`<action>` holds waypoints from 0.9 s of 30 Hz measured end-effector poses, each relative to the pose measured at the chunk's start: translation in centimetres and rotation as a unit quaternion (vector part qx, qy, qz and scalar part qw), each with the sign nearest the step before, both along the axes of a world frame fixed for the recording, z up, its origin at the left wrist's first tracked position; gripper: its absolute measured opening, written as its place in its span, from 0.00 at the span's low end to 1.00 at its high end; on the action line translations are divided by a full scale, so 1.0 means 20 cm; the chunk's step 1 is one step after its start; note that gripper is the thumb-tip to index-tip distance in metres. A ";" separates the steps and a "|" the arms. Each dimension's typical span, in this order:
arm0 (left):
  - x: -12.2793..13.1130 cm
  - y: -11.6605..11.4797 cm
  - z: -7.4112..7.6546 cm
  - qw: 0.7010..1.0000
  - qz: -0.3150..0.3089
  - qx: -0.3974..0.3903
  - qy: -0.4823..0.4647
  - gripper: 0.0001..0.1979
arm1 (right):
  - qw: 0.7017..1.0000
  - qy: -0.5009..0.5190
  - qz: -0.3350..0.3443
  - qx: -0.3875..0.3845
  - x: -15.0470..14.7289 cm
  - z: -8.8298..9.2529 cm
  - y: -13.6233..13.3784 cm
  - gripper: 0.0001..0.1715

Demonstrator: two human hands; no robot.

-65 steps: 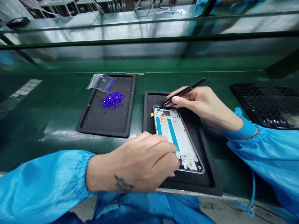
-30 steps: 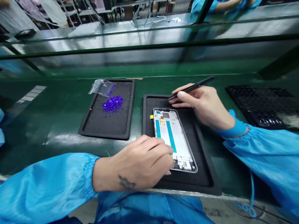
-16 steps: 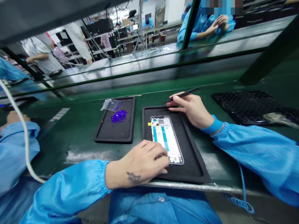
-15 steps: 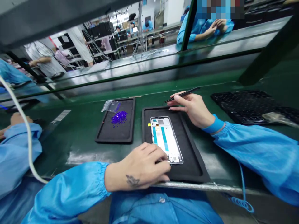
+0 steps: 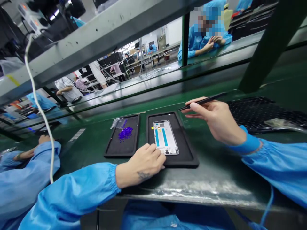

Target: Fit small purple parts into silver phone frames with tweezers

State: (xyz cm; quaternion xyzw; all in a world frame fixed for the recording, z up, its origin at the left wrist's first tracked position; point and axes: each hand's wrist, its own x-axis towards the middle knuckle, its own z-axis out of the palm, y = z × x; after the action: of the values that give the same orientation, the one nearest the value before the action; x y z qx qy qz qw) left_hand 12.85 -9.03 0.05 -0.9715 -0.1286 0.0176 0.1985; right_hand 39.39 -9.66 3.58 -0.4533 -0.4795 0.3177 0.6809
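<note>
A silver phone frame (image 5: 170,138) with blue strips and a yellow tab lies in a black tray (image 5: 185,153). My left hand (image 5: 146,163) rests at the tray's near left corner with its fingers curled; what they grip, if anything, is hidden beneath them. Black tweezers (image 5: 207,99) are held in my right hand (image 5: 213,119), raised over the green bench to the right of the tray. Left of the phone's tray, a second black tray (image 5: 110,150) carries a heap of small purple pieces (image 5: 125,133) and a clear plastic bag (image 5: 118,123).
At the right lies a black patterned mat (image 5: 254,111) with clear plastic on it. A white cable (image 5: 39,105) hangs at the left, near a co-worker's blue sleeve (image 5: 40,163). Another person (image 5: 203,38) sits across the bench. A green post (image 5: 261,48) slants at the upper right.
The camera view has shifted and tilted. My right hand with the tweezers is now farther right of the tray. The tray with the phone now sits farther from the bench's front edge.
</note>
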 end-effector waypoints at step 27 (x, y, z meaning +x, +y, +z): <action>0.33 1.02 0.28 0.985 0.161 0.050 -0.020 0.15 | 0.896 -0.420 0.029 0.142 -0.04 -0.18 -0.17 0.07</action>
State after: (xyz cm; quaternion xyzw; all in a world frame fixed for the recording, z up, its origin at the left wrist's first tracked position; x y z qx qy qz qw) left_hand 19.38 11.41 5.65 -0.9269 -0.2880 0.0236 0.2393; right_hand 38.58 -13.11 -0.08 -0.4285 -0.7740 0.0459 0.4639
